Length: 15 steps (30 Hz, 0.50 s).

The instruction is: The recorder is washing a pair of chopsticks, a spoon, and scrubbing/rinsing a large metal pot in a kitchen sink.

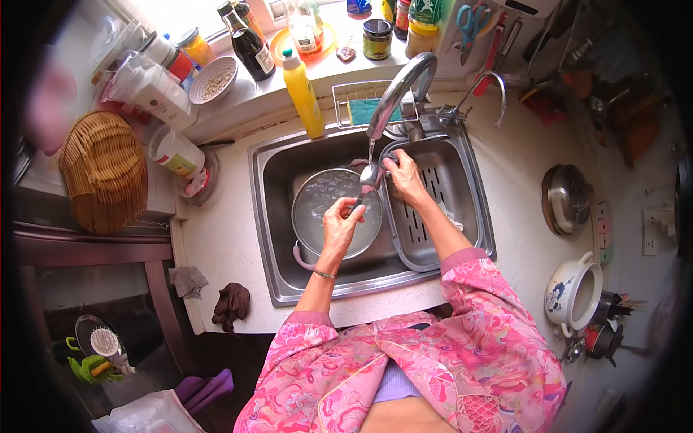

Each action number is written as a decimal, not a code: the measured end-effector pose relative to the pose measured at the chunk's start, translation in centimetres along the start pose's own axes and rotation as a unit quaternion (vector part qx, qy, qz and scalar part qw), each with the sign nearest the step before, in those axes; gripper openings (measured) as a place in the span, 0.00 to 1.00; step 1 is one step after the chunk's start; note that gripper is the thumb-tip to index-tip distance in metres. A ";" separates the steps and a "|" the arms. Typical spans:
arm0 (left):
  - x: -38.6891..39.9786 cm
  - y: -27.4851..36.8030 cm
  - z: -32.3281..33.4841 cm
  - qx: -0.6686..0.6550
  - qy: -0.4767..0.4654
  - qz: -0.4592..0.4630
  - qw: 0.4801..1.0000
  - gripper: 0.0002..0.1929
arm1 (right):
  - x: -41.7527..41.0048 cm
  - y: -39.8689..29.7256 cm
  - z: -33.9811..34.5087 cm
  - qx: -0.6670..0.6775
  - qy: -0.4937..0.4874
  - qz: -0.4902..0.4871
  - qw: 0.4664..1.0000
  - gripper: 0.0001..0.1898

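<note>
My left hand (341, 224) grips a spoon (370, 176) by its dark handle, with the metal bowl tilted up under the running tap (405, 89). A thin stream of water falls onto the bowl. Close by on the right, my right hand (405, 177) pinches a small dark grey scrubber (389, 158), perhaps steel wool, apart from the spoon. Below the spoon, a round metal pot (314, 200) with pinkish handles stands in the left basin and holds water. A grey drain basket (433, 238) with slots fills the right side of the sink (276, 281).
A yellow detergent bottle (303, 94) and a wire rack with a green scouring pad (373, 111) stand behind the sink. A smaller tap (490, 89) rises at the back right. Brown cloth (231, 306) lies front left; a pot lid (567, 199) and white pot (574, 292) are at right.
</note>
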<state>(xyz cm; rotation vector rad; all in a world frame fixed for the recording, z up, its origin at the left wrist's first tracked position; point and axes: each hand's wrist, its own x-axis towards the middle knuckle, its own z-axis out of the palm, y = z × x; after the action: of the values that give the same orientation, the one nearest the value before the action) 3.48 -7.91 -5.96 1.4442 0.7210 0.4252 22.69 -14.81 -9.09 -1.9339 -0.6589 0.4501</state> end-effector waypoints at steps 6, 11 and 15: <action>0.1 0.1 -0.1 -0.087 -0.005 -0.112 0.990 0.13 | -4.0 -4.6 0.9 0.061 0.073 -0.179 0.979 0.12; 0.2 1.2 0.5 -0.073 -0.020 -0.117 0.990 0.13 | -2.6 -3.6 0.9 0.007 0.034 -0.210 0.977 0.10; 0.3 2.7 -0.7 -0.197 -0.079 -0.184 0.960 0.14 | -3.2 -3.9 0.3 -0.104 0.145 -0.282 0.943 0.13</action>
<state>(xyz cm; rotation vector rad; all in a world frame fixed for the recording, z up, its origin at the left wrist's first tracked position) 3.63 -6.91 -3.35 0.9307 0.7097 0.1495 19.05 -15.29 -5.62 -1.8447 -1.0470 -0.2695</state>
